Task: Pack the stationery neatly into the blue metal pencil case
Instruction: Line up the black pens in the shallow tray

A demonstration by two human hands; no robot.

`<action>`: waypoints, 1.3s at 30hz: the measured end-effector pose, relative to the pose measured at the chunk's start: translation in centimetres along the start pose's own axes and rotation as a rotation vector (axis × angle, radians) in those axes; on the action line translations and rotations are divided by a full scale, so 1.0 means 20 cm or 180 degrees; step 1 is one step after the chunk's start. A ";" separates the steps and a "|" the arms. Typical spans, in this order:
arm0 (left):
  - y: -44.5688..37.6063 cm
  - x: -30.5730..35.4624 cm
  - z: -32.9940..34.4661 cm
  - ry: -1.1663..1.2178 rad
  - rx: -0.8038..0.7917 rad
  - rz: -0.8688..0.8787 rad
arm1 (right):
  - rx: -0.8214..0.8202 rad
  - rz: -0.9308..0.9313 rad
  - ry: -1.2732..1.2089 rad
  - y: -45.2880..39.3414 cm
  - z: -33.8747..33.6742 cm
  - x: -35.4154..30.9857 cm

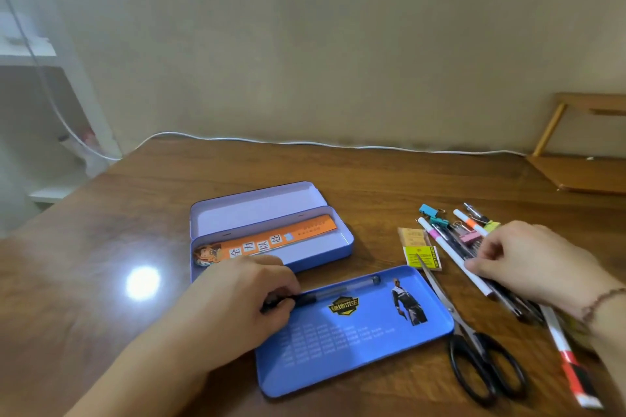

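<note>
Black-handled steel scissors [481, 357] flat on brown wooden surface [101, 281]. Left hand [237, 301] grips clear black-tipped pen [338, 291] on loose blue metal tray [352, 335]. Right hand [531, 261] pinches bundle of assorted pens [454, 252]. Orange paper ruler [271, 242] inside open blue metal pencil case [338, 247].

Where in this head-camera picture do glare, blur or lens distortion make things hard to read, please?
In the head view, a bright lamp glare washes out the table left of the left hand; the right hand and the pens under it are motion-blurred; the wide lens bows the white cable and far table edge; the blue tray stays fairly sharp.
</note>
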State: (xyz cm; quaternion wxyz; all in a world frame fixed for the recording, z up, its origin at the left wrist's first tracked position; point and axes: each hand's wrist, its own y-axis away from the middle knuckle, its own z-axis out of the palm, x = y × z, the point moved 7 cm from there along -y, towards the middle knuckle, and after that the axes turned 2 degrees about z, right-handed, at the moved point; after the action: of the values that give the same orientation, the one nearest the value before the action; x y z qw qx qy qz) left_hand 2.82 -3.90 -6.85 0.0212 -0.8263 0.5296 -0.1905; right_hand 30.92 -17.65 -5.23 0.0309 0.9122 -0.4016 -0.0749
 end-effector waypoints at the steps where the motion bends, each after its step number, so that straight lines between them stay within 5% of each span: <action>1: 0.00 0.00 0.00 0.0018 0.0003 -0.0012 | -0.0036 0.0004 0.0004 0.00 0.01 0.00; 11: 0.00 0.00 0.01 0.0149 -0.0045 -0.0041 | -0.0207 0.0013 -0.0299 -0.02 0.05 0.02; 15: 0.00 0.01 0.01 0.0200 -0.0063 0.0007 | 0.0556 -0.0223 -0.0749 -0.01 -0.05 0.03; 18: 0.00 0.02 0.01 0.0292 -0.0058 0.0080 | 0.1084 -0.0794 -0.1946 0.06 -0.12 -0.06; 20: 0.00 0.04 0.02 0.0331 -0.0123 0.0152 | 0.0837 -0.1309 -0.2862 0.13 -0.10 -0.16; 23: 0.00 0.05 0.02 0.0358 -0.0195 0.0244 | -0.0196 -0.2032 -0.3733 0.26 -0.03 -0.34; 25: 0.00 0.05 0.02 0.0361 -0.0194 0.0257 | 0.0171 -0.2199 -0.3160 0.32 -0.02 -0.37; 28: 0.00 0.04 0.02 0.0317 -0.0207 0.0254 | 0.1638 -0.2750 -0.1171 0.44 -0.06 -0.46; 31: 0.00 0.04 0.02 0.0323 -0.0248 0.0217 | 0.2118 -0.3462 -0.0297 0.54 -0.04 -0.56; 35: 0.00 0.03 0.02 0.0349 -0.0343 0.0166 | 0.1649 -0.3814 0.0065 0.59 0.06 -0.65; 39: 0.01 0.03 0.02 0.0381 -0.0414 0.0153 | 0.0672 -0.3120 0.0411 0.44 0.18 -0.60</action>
State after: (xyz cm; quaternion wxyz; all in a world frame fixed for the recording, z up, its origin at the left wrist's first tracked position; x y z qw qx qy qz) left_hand 3.07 -4.51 -7.13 -0.0596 -0.8002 0.5608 -0.2043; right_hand 15.99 -14.80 -6.39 -0.0756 0.9944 0.0713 0.0169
